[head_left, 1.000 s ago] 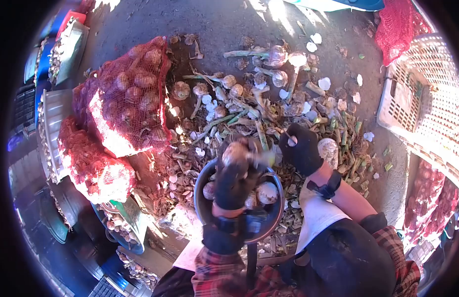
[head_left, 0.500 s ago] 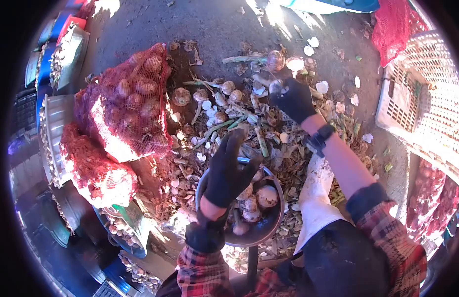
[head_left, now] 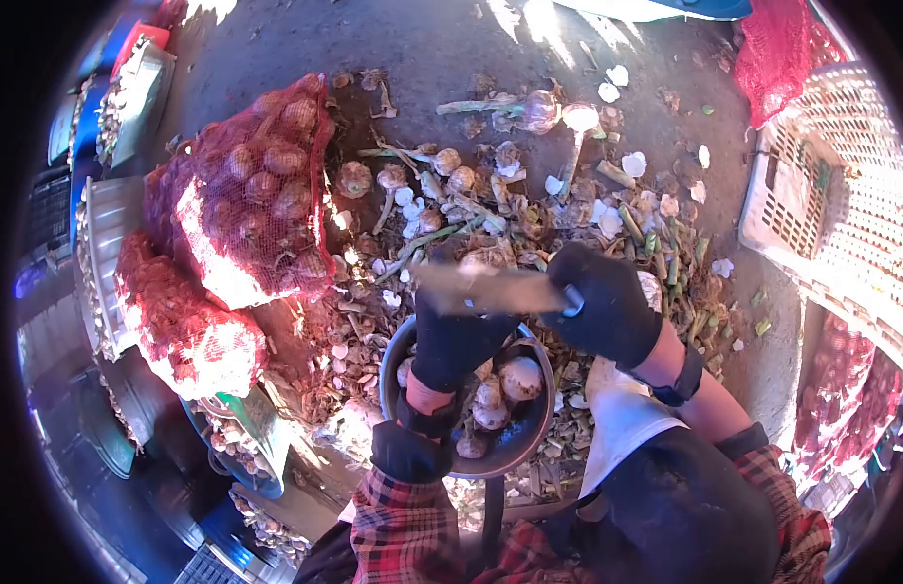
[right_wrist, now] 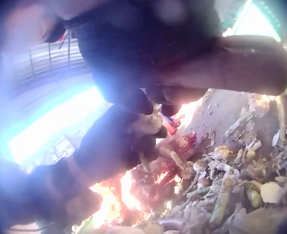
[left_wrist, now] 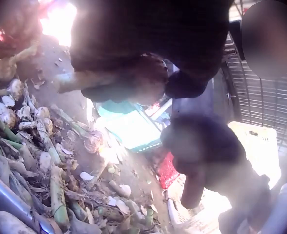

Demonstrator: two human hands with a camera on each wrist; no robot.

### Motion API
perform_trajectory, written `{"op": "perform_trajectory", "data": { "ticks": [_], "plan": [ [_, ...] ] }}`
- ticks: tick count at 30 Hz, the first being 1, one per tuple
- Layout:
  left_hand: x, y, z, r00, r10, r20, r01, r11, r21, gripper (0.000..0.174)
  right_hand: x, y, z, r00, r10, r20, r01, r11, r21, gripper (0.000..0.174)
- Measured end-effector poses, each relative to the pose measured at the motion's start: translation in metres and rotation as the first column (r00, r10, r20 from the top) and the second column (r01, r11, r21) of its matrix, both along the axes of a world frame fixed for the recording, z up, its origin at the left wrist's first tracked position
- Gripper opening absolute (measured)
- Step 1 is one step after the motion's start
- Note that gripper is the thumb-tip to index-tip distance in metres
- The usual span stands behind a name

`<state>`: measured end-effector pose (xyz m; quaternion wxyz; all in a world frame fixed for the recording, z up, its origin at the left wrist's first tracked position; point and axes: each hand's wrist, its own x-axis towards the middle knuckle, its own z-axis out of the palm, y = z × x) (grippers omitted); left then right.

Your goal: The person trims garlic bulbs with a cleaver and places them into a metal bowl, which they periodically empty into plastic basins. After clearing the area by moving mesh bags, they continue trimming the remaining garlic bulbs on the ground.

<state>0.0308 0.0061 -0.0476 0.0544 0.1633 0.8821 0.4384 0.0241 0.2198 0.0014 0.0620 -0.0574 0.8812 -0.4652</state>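
Observation:
Both hands wear black gloves and meet over the far rim of a round metal basin (head_left: 552,419). My left hand (head_left: 461,336) grips a garlic bulb (left_wrist: 150,78), its stem pointing left in the left wrist view. Close beside it, my right hand (head_left: 607,302) is curled round a tool with a thick, rounded brownish handle (right_wrist: 231,68). A blurred tan strip (head_left: 500,290) spans from hand to hand; I cannot tell whether it is stem or blade. Several trimmed bulbs (head_left: 519,378) lie in the basin below.
Beyond the basin spreads a heap of cut stems (head_left: 437,238), peelings and garlic. Red mesh sacks (head_left: 261,185) of bulbs stand at left. A pale plastic crate (head_left: 802,185) lies at right. Filled tubs (head_left: 140,97) line the far left.
One second ago the left hand held a bulb over the basin; half a second ago it was loose. The right hand took a stemmed bulb from the heap and came back; the left now grips one.

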Motion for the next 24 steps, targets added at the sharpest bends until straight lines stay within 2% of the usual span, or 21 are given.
{"op": "perform_trajectory", "data": {
  "ticks": [1,3,5,7,8,10,11,13,16,17,19,20,22,23,24],
  "plan": [
    [0.012,-0.009,-0.019,0.989,-0.13,-0.064,0.123,0.986,-0.113,0.045,0.002,-0.001,0.003,0.989,0.128,-0.072,-0.119,0.986,0.119,0.028],
    [0.011,-0.001,0.001,0.963,-0.162,0.214,0.161,0.987,0.023,0.038,0.0,-0.002,0.009,0.981,0.156,-0.118,-0.143,0.984,0.11,0.032],
    [0.006,0.001,0.007,0.821,-0.073,0.566,-0.077,0.969,0.237,0.037,-0.001,-0.002,0.01,0.982,0.146,-0.117,-0.135,0.986,0.096,0.03],
    [0.014,-0.002,-0.015,0.816,-0.008,0.578,-0.198,0.936,0.292,0.041,0.0,-0.003,0.007,0.983,0.135,-0.122,-0.123,0.987,0.105,0.03],
    [0.015,-0.009,-0.021,0.86,-0.11,0.499,0.063,0.992,0.11,0.038,0.0,-0.003,0.005,0.984,0.126,-0.127,-0.112,0.987,0.114,0.03],
    [0.019,-0.016,-0.026,0.865,-0.23,0.445,0.303,0.948,-0.1,0.036,-0.002,-0.002,0.003,0.98,0.152,-0.13,-0.138,0.984,0.112,0.031],
    [0.025,-0.02,-0.029,0.838,-0.266,0.476,0.13,0.945,0.299,0.035,-0.003,0.0,0.002,0.975,0.175,-0.14,-0.16,0.981,0.11,0.031],
    [0.029,-0.02,-0.024,0.813,-0.312,0.491,-0.088,0.769,0.633,0.034,-0.003,0.001,-0.008,0.966,0.183,-0.18,-0.168,0.981,0.099,0.03],
    [0.025,-0.005,0.005,0.881,-0.139,0.453,-0.107,0.874,0.475,0.052,-0.003,0.0,-0.024,0.959,0.17,-0.225,-0.162,0.985,0.053,0.028],
    [0.014,0.009,0.03,0.859,-0.125,0.496,-0.155,0.86,0.486,0.053,-0.003,0.0,-0.032,0.963,0.145,-0.227,-0.144,0.989,0.019,0.025],
    [-0.003,0.032,0.079,0.8,-0.11,0.59,-0.249,0.833,0.493,0.056,-0.001,0.01,-0.098,0.981,-0.1,-0.168,0.122,0.984,0.127,0.02],
    [-0.007,0.034,0.1,0.803,-0.118,0.585,-0.216,0.856,0.47,0.052,-0.002,0.028,-0.103,0.983,-0.095,-0.156,0.134,0.955,0.263,0.015],
    [-0.012,0.034,0.096,0.824,-0.062,0.563,-0.316,0.775,0.547,0.047,-0.008,0.027,-0.072,0.979,-0.159,-0.126,0.184,0.956,0.229,0.013],
    [-0.029,0.019,0.077,0.939,-0.118,0.322,-0.013,0.926,0.378,0.05,-0.013,0.025,-0.062,0.968,-0.205,-0.145,0.233,0.947,0.221,0.015],
    [-0.034,0.014,0.065,0.975,-0.026,0.22,-0.05,0.941,0.334,0.053,-0.02,0.025,-0.057,0.965,-0.21,-0.159,0.243,0.943,0.229,0.015]
  ]
}}
